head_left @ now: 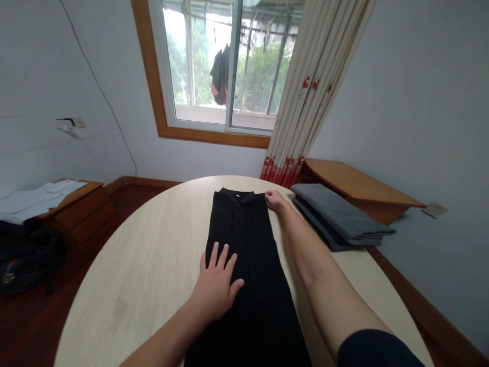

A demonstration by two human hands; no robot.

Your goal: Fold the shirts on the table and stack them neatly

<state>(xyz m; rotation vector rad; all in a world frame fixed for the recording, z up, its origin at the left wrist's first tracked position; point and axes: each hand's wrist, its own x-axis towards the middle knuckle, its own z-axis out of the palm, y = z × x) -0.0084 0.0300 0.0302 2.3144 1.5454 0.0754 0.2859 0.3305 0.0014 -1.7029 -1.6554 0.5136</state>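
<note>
- The left hand (216, 285) lies flat and open, fingers spread, pressing on the left half of the black shirt (248, 265); it grasps nothing.
- The right hand (274, 200) reaches far out to the shirt's upper right corner by the collar; its fingers curl at the cloth edge, but whether they pinch it cannot be told.
- The shirt lies folded into a long narrow strip down the middle of the round table (145, 255), collar at the far end, lower end cut off by the frame's bottom.
- Just right of the right hand sits a stack of folded grey clothes (340, 216), near the table's right edge and close to the forearm.
- Left of the shirt the tabletop is bare wood out to its curved rim.
- Beyond the stack stands a low wooden shelf (355, 186) against the wall, with a curtain (317, 92) hanging behind it.
- Far left, a wooden cabinet (82, 211) carries white cloth (34, 199); a dark bag (26, 260) sits on the floor, details hard to make out.
- A window (225, 66) faces the table; a dark garment hangs outside.
</note>
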